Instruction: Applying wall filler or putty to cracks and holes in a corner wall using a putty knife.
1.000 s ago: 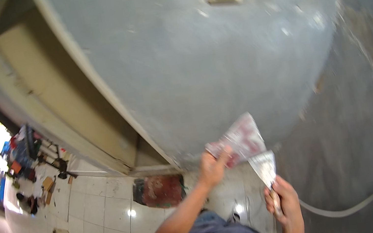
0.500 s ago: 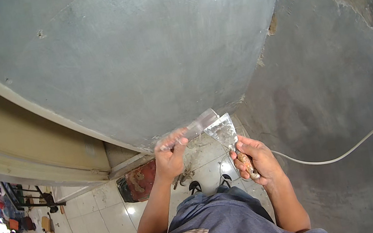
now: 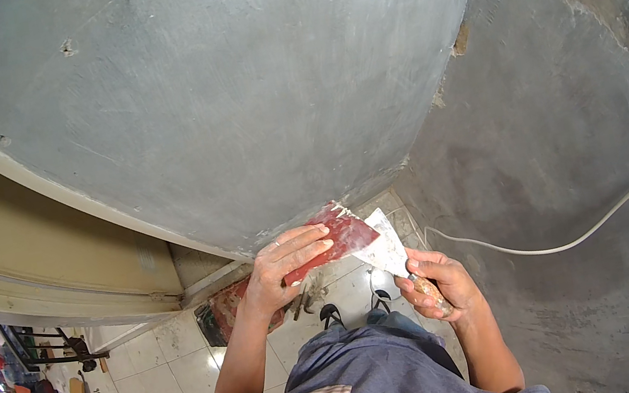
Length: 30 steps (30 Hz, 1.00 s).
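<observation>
My left hand is closed on a dark red flat spreader, its fingers lying across the face. White putty sticks along the spreader's far edge. In my right hand is a putty knife, gripped by its worn, stained handle. The knife's blade is smeared white and points up and to the left. Blade and spreader overlap where they meet in front of me; the knife's left corner sits against the spreader's right end. Beyond both stands a grey plastered wall.
A second grey wall meets the first at a corner on the right, with a white cable hanging before it. A red, stained board lies on the tiled floor. At left are a cream door panel and scattered items.
My left hand has turned the spreader over, from a pale blurred side to its red face. The spreader now touches the knife blade. The right hand has shifted slightly lower.
</observation>
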Tool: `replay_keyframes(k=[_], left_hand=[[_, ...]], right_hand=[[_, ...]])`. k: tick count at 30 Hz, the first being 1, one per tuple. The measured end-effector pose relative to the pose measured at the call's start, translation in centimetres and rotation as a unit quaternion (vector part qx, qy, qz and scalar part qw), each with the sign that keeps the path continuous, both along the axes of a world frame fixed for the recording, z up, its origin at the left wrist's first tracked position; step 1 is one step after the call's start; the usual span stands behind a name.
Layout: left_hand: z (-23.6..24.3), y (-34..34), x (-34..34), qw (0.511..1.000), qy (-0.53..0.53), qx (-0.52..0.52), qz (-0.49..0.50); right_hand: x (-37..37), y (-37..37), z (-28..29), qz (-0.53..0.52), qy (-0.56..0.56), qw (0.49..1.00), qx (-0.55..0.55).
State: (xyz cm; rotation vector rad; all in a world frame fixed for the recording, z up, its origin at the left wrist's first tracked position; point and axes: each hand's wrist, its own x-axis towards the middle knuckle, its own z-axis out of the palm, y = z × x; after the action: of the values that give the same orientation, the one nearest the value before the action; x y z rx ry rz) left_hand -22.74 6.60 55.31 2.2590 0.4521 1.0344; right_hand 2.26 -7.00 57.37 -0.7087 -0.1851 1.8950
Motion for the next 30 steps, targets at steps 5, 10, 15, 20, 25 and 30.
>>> replay_keyframes(k=[5,10,15,20,25,30], left_hand=[[-1.3,1.7,-2.8,0.998,0.029,0.032,0.049],[-4.7,1.2,-5.2,0.986,0.025,-0.056,0.157],[-8.2,-1.3,-9.1,0.899,-0.090,-0.281,0.324],[-8.8,-2.1,-10.2,0.839,-0.226,-0.351,0.350],[-9.6,-1.9,-11.5,0.777,-0.342,-0.410,0.333],[-9.9,-2.4,-11.3,0.697,-0.426,-0.444,0.368]], right_hand=[[-0.5,1.4,0.1,0.013,0.035,0.997,0.061],[-1.4,3.4,2.8,-0.057,0.007,0.990,0.131],[-1.7,6.9,4.8,-0.172,-0.088,0.959,0.209],[-0.2,11.0,7.9,-0.294,-0.173,0.900,0.271],[2.6,15.0,10.0,-0.360,-0.178,0.863,0.307],[6.6,21.4,10.9,-0.471,-0.369,0.744,0.298]])
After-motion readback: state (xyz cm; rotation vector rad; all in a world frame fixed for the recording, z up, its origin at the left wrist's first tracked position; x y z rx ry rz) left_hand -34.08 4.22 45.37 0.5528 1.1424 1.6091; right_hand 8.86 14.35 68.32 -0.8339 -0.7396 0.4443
